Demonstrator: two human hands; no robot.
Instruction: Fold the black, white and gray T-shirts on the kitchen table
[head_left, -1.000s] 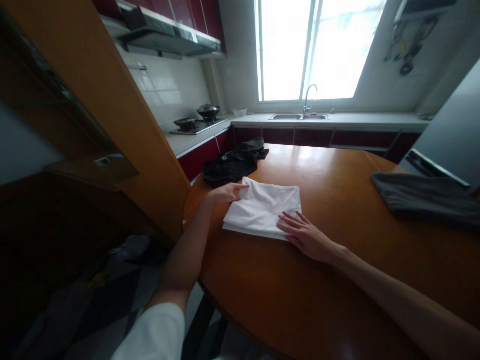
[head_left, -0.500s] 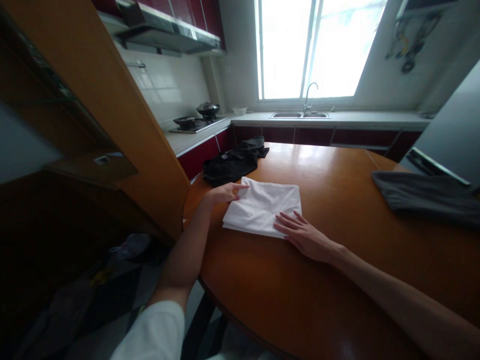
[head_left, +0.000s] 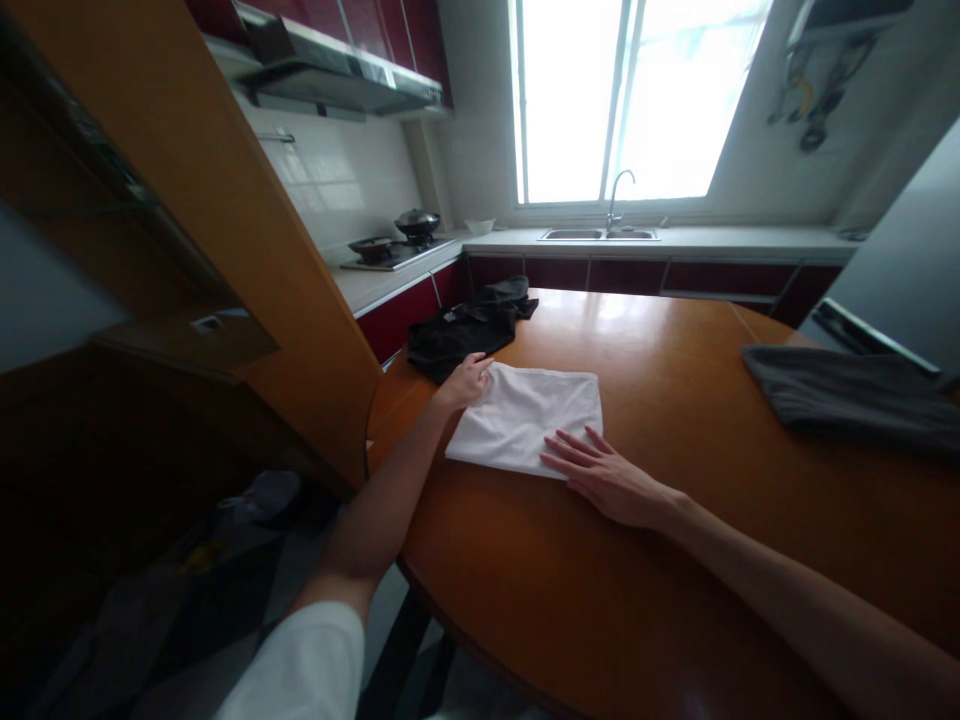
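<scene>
A folded white cloth [head_left: 525, 415], perhaps a garment, lies on the wooden table with light creases across its top. At its far left corner is my left hand [head_left: 466, 382], its fingers curled and closed at the cloth's edge. My right hand [head_left: 607, 478] rests flat on the near right corner, palm down with the fingers spread. Just beyond my left hand lies a crumpled black garment [head_left: 469, 325].
A folded dark grey cloth [head_left: 855, 395] lies at the right of the round-edged table [head_left: 660, 370]. Behind the table run a counter with a sink [head_left: 600, 235] and a stove holding pans [head_left: 416, 222]. A wooden cabinet side [head_left: 300, 260] stands close on the left.
My left hand has moved up along the cloth's left edge to the far corner, and its fingers have curled. My right hand has shifted very slightly left.
</scene>
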